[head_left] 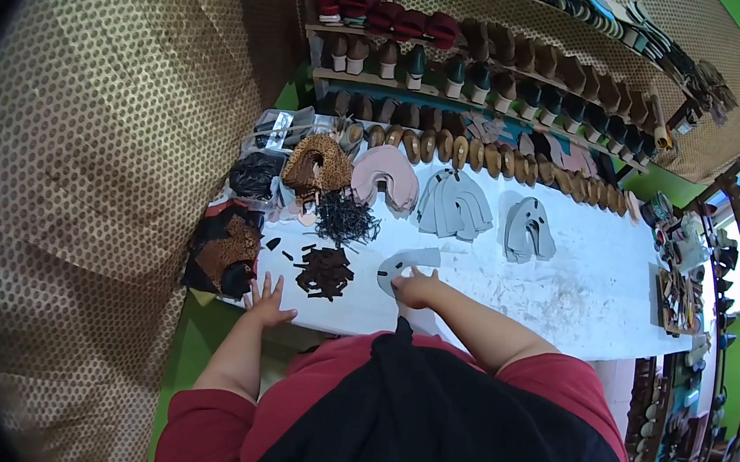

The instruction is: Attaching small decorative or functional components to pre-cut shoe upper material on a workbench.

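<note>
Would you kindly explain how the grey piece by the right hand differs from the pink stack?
The grey piece has dark patches; the pink stack shows none. The grey piece lies at the right hand, the pink stack farther back. Both are curved and lie on the white table.

- The person's right hand (418,289) touched a cut piece (392,264) near the front of the table (475,287).
- To its left I saw a pile of strips (325,272), then scraps (227,250), the left hand (267,306) at the front edge between them.
- Behind the piece lay stacks (454,207).
- Beyond those ran a row of footwear (491,160); behind it, shelves (353,78) held shoes (409,23).
</note>
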{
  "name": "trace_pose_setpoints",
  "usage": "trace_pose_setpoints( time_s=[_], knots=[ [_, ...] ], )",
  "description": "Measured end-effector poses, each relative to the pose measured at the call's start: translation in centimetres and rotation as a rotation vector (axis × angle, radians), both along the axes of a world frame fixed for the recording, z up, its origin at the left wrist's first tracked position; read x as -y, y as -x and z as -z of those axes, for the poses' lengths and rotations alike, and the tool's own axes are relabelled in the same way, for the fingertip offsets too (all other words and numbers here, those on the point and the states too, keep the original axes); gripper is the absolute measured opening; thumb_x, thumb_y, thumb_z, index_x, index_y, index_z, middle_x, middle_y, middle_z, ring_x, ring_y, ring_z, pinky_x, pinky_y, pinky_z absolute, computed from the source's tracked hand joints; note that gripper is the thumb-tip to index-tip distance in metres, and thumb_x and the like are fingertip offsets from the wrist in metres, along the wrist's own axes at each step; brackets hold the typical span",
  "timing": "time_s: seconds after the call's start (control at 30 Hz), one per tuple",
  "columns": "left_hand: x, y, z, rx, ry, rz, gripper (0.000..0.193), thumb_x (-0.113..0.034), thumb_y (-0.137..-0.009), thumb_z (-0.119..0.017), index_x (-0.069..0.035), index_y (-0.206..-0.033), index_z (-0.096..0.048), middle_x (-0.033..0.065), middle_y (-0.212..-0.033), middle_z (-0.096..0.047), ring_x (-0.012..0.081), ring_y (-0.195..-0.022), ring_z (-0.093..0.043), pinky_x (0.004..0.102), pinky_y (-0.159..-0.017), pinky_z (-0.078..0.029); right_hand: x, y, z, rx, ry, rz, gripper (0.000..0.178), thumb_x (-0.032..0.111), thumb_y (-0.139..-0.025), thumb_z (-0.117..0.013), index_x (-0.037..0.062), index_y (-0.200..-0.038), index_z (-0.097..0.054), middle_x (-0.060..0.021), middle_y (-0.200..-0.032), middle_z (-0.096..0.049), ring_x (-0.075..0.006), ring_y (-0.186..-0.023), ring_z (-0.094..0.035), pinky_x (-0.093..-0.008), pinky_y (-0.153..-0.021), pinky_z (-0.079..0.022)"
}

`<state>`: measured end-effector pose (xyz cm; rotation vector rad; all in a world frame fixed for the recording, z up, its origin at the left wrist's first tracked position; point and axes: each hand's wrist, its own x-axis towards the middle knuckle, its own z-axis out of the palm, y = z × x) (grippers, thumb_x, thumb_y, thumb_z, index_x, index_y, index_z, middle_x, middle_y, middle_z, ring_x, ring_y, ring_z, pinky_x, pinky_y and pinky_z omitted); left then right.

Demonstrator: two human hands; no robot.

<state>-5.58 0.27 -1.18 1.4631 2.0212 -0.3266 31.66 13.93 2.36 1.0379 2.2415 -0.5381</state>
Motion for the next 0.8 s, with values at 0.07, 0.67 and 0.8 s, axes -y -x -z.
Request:
trace_pose_setpoints(
  time_s=[0.07,0.67,0.8],
  knots=[
    [0.1,-0.4,-0.1,0.003,0.007,-0.006,0.118,-0.067,-0.076,-0.070,-0.032,-0.159,0.006,0.0064,-0.165,0.021,0.0425,-0.149,0.018,0.0681,-0.114,0.000,-0.2,0.0,0.1,-0.130,-0.121,0.102,0.066,0.040,-0.098,-0.046,0.0237,-0.158,-0.023,0.0050,-0.166,-0.014,-0.0348,-0.153,-0.006,-0.0754,-0.111,-0.010],
    [0.4,-0.7,0.0,0.004,-0.031,-0.023,0.118,-0.067,-0.074,-0.072,-0.032,-0.159,0.002,0.0048,-0.166,0.019,0.0412,-0.150,0.017,0.0675,-0.114,0.001,0.8,0.2,5.0,-0.406,-0.282,-0.118,0.096,0.066,-0.092,-0.046,-0.0010,-0.155,-0.017,-0.0224,-0.163,-0.016,-0.0391,-0.151,-0.015,-0.0531,-0.121,-0.014],
    [0.4,-0.4,0.2,0.001,-0.047,-0.026,0.118,-0.067,-0.074,-0.071,-0.032,-0.159,0.002,0.0052,-0.166,0.019,0.0414,-0.150,0.017,0.0676,-0.114,0.001,0.6,0.2,4.6,-0.324,-0.303,-0.136,0.097,0.070,-0.092,-0.041,0.0010,-0.156,-0.016,-0.0204,-0.164,-0.014,-0.0358,-0.152,-0.013,-0.0512,-0.122,-0.010]
  ],
)
